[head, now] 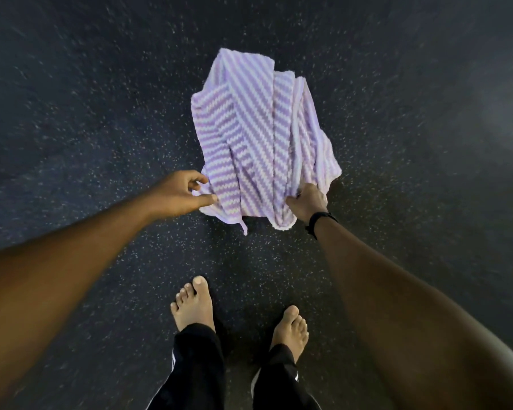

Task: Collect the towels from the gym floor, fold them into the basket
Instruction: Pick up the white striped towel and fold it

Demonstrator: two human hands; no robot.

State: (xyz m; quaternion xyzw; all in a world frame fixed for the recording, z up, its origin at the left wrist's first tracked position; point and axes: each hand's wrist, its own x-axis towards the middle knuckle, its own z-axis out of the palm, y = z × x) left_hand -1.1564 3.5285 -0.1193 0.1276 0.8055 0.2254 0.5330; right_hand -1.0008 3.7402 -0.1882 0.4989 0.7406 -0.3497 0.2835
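Observation:
A purple-and-white striped towel (pixel 258 137) hangs crumpled in front of me over the dark gym floor, its folds bunched together. My left hand (pixel 179 192) pinches the towel's near left edge between thumb and fingers. My right hand (pixel 308 201), with a black band on the wrist, is closed on the near right edge. No basket is in view.
Dark speckled rubber flooring (pixel 86 128) fills the whole view. My two bare feet (pixel 194 303) and black trouser legs (pixel 199 365) stand just below the towel.

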